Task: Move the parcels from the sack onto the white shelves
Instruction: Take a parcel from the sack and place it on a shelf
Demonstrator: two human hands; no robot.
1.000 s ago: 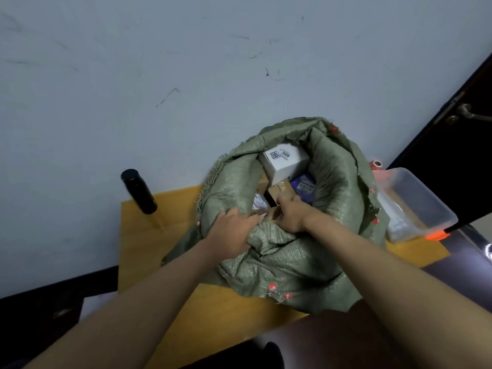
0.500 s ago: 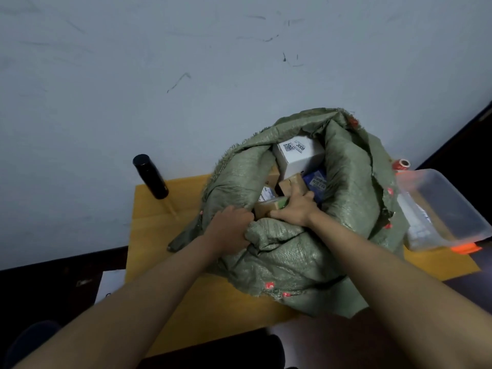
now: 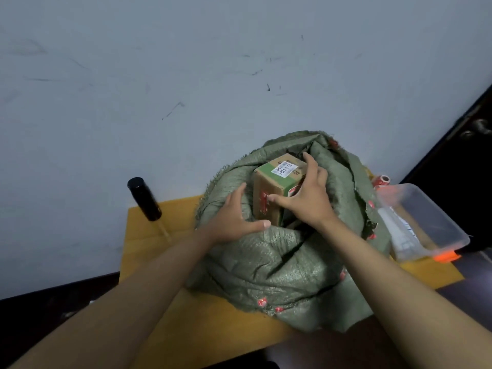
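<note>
Right hand (image 3: 310,198) around boxy cardboard parcel (image 3: 277,187) in woven sack (image 3: 279,262)

I can read one thing only: a white label (image 3: 284,169) on the top face of the brown cardboard parcel (image 3: 269,193), upside down to me, printed with what looks like "62 2 4207". Its smaller print is too blurred.

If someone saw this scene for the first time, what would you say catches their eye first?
Most striking is the brown cardboard parcel with a white label, standing up out of the open mouth of the green woven sack on the yellow table. The right hand grips the parcel, while the left hand rests spread on the sack's rim. A black bottle stands left by the wall, and a clear plastic tub sits right.
</note>
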